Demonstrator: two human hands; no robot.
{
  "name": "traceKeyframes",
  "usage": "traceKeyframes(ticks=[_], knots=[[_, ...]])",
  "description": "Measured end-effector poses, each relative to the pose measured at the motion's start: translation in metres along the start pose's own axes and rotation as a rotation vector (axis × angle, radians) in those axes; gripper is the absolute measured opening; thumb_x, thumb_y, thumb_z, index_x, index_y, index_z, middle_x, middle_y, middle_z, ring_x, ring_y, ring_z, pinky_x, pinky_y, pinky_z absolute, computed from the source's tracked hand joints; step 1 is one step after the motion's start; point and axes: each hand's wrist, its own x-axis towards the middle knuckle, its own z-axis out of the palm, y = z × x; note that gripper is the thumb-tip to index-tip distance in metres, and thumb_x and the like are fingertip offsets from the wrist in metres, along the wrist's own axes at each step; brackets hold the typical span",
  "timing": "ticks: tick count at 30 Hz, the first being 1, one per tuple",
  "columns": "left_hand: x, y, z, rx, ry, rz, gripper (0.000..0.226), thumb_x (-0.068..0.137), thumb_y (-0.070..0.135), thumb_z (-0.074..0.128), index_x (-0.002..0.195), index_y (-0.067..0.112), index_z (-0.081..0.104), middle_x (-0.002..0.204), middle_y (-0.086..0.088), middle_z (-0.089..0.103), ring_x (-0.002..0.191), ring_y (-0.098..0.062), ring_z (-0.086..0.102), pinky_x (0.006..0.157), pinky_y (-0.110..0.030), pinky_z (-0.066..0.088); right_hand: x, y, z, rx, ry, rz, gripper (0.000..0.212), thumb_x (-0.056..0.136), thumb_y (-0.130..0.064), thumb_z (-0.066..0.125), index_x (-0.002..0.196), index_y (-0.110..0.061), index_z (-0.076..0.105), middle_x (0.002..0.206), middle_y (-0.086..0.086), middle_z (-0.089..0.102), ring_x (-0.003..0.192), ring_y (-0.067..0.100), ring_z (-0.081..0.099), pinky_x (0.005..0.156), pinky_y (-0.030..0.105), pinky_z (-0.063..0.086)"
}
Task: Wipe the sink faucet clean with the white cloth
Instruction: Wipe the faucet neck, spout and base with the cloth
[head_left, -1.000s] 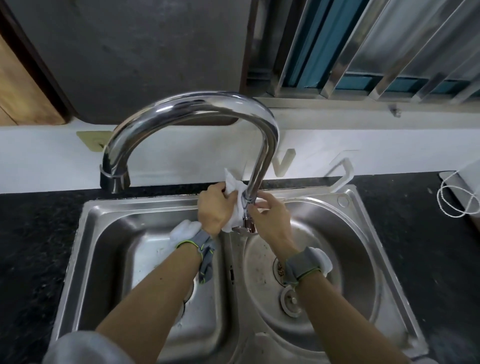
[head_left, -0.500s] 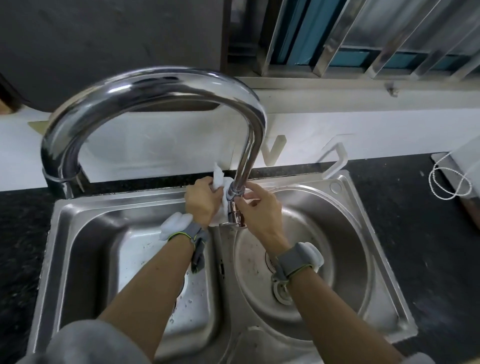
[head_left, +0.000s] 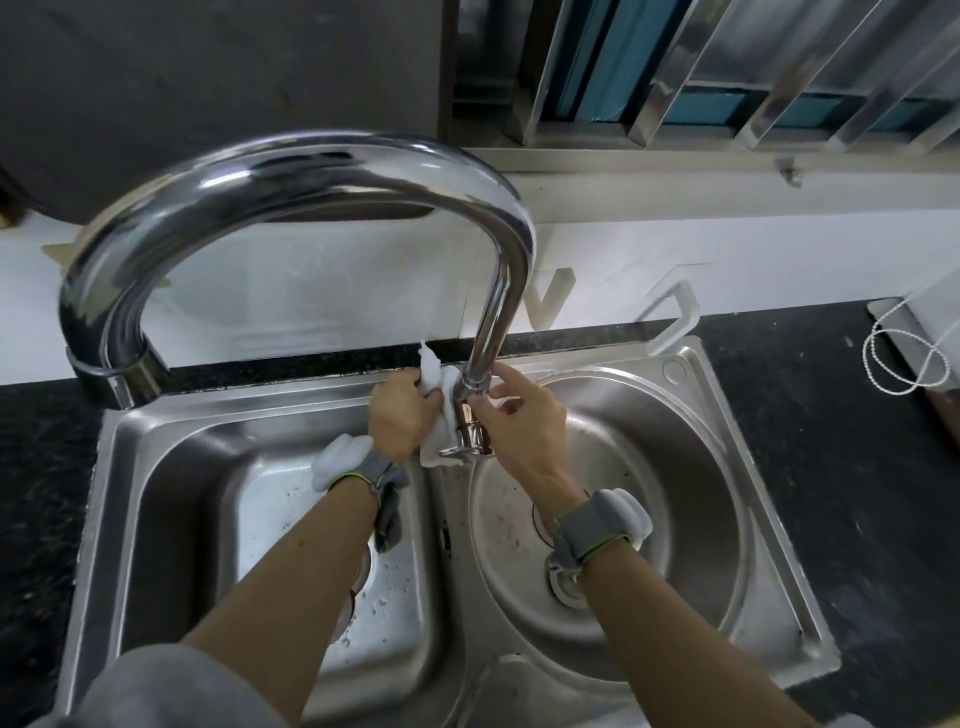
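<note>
1. Faucet (head_left: 291, 187) base: mostly covered by both hands and the cloth (head_left: 435, 387); only a bit of chrome body shows between them, handle shape can't be made out.
2. Cloth: white, bunched against left side of faucet base, at rear divider between the two basins. One corner sticks up above left hand, lower edge hangs below it. How far it wraps behind the stem: can't tell.
3. L hand (head_left: 402, 418): clenched on cloth, pressing it to the base. Fingertips hidden in the folds.
4. R hand (head_left: 524, 421): fingers curled round right side of base, touching metal just under the stem collar. No cloth seen under it. Thumb side hidden by the stem.
5. Spout arches up and over to the left; outlet end sits near left rear corner of sink (head_left: 737, 452), very close to lens so it looks oversized and blocks part of the white backsplash (head_left: 311, 291).
6. Both wrists carry grey bands w/ white pods. L forearm covers left basin drain; R band overlaps right drain (head_left: 566, 590).
7. Water drops in left basin, specks/stains in round right basin.
8. Grey sleeves cut off at bottom edge.
9. Around: black counter (head_left: 857, 467) both sides; white bead cord (head_left: 904, 358) loop far right, its top out of view. Two white hooks on backsplash behind sink. Window bars (head_left: 675, 73) top right, blurred.
</note>
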Motion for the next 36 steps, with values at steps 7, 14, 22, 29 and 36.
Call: traceKeyframes(ticks=[7,14,22,29,36], knots=[[-0.009,-0.003,-0.019,-0.207,-0.127,-0.03,0.024,0.087,0.018,0.068,0.108,0.008,0.071,0.103,-0.012,0.073,0.096,-0.028,0.068,0.085,-0.046,0.057,0.0,0.001,-0.001,0.025,-0.016,-0.001,0.032,0.083,-0.035,0.073,0.114,-0.042,0.068,0.087,-0.012,0.063,0.066,0.009,0.059,0.077,0.039,0.057],[-0.026,0.008,-0.028,-0.326,-0.139,0.019,0.026,0.087,0.014,0.067,0.112,0.008,0.068,0.105,-0.009,0.073,0.098,-0.025,0.069,0.089,-0.044,0.055,0.002,-0.001,-0.008,-0.023,-0.07,-0.002,0.033,0.087,-0.033,0.067,0.119,-0.041,0.066,0.097,-0.008,0.068,0.08,0.013,0.066,0.075,0.024,0.052],[-0.027,0.016,-0.026,-0.3,-0.035,0.121,0.025,0.088,0.015,0.065,0.113,0.014,0.068,0.097,-0.001,0.072,0.087,-0.015,0.066,0.073,-0.023,0.052,0.004,-0.001,-0.012,-0.046,-0.109,0.01,0.035,0.088,-0.034,0.065,0.122,-0.04,0.065,0.097,-0.009,0.072,0.085,0.017,0.067,0.081,0.027,0.052],[-0.01,0.026,-0.018,-0.055,0.037,0.206,0.007,0.09,0.018,0.06,0.091,0.016,0.067,0.081,-0.011,0.069,0.081,-0.033,0.062,0.062,-0.022,0.035,0.005,0.0,-0.013,-0.042,-0.095,0.005,0.038,0.087,-0.029,0.066,0.124,-0.038,0.065,0.094,-0.009,0.07,0.081,0.019,0.067,0.085,0.037,0.056],[-0.001,0.033,-0.012,-0.002,-0.021,0.303,0.028,0.085,0.026,0.049,0.092,0.015,0.074,0.089,-0.01,0.074,0.088,-0.028,0.068,0.079,-0.028,0.052,0.004,-0.002,-0.011,-0.072,-0.071,-0.007,0.037,0.087,-0.032,0.068,0.122,-0.041,0.066,0.095,-0.006,0.072,0.088,0.019,0.067,0.086,0.037,0.054]])
